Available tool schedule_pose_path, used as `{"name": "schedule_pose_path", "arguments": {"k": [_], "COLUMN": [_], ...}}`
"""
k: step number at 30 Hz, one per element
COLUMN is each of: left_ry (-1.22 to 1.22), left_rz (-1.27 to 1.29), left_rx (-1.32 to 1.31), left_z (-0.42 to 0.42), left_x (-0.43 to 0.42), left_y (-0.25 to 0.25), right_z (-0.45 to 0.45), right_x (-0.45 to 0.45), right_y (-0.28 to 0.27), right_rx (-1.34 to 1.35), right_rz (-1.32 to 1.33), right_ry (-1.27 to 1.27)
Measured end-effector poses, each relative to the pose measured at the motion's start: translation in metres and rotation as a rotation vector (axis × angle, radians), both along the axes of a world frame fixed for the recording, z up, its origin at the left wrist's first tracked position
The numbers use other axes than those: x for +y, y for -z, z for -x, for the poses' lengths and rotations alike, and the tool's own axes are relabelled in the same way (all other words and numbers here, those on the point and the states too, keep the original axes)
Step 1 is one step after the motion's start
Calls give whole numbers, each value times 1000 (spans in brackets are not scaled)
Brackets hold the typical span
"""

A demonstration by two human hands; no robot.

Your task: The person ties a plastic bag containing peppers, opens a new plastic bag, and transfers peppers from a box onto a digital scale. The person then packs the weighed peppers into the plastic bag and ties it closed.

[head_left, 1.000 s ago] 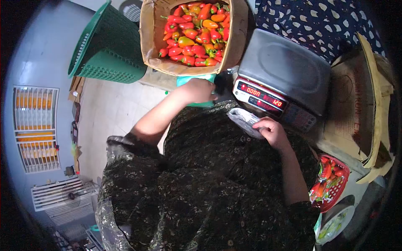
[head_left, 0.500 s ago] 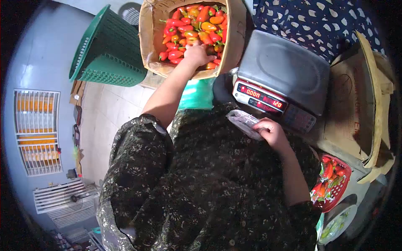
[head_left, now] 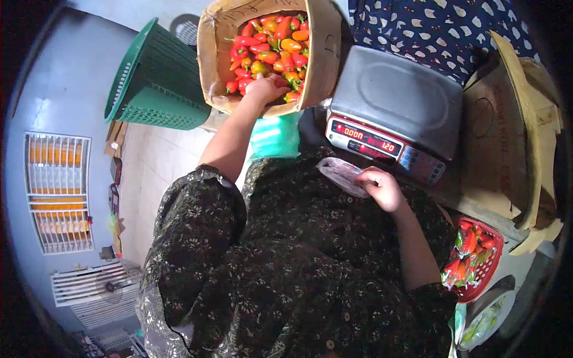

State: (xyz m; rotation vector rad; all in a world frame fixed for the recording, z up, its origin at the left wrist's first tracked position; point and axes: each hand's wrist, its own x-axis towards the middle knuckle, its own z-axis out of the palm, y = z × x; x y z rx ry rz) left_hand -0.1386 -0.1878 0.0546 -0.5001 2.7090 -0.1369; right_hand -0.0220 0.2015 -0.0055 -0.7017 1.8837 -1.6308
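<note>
My left hand (head_left: 267, 89) is down in a cardboard box (head_left: 213, 59) of red and orange peppers (head_left: 261, 49), close to its near wall. Its fingers curl around a red pepper, with the fingertips partly hidden among the others. In front of my body, my right hand (head_left: 382, 187) pinches the edge of a clear plastic bag (head_left: 343, 176) that hangs flat and looks empty. A digital scale (head_left: 396, 95) stands just beyond that hand, its pan bare and its red display lit.
A tall green plastic basket (head_left: 160, 89) stands left of the box. Green plastic wrapping (head_left: 274, 137) lies below the box. On the right are an open carton (head_left: 495, 137), a red basket (head_left: 490, 268) with bagged peppers, and a pale bowl (head_left: 504, 304) holding something green.
My left hand has shifted slightly down and left in view, toward the box's near wall. My right hand still holds the bag, and the whole view has moved a little.
</note>
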Motion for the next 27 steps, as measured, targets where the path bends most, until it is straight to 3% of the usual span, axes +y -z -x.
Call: {"name": "schedule_pose_path", "arguments": {"k": [5, 12, 17, 20, 27], "left_ry": [-31, 64, 93, 125, 236], "left_rz": [-17, -374, -171, -202, -358], "left_rx": [66, 54, -78, 15, 65], "left_z": [-5, -4, -8, -11, -24], "left_x": [-10, -52, -29, -49, -29], "left_y": [6, 16, -15, 4, -16], "right_z": [-2, 0, -1, 0, 2], "right_x": [-1, -3, 1, -1, -4], "right_y": [5, 6, -3, -1, 4], "right_rx": [18, 11, 0, 8, -15], "right_rz": [18, -13, -36, -37, -19], "right_ry": [-11, -20, -20, -19, -28]}}
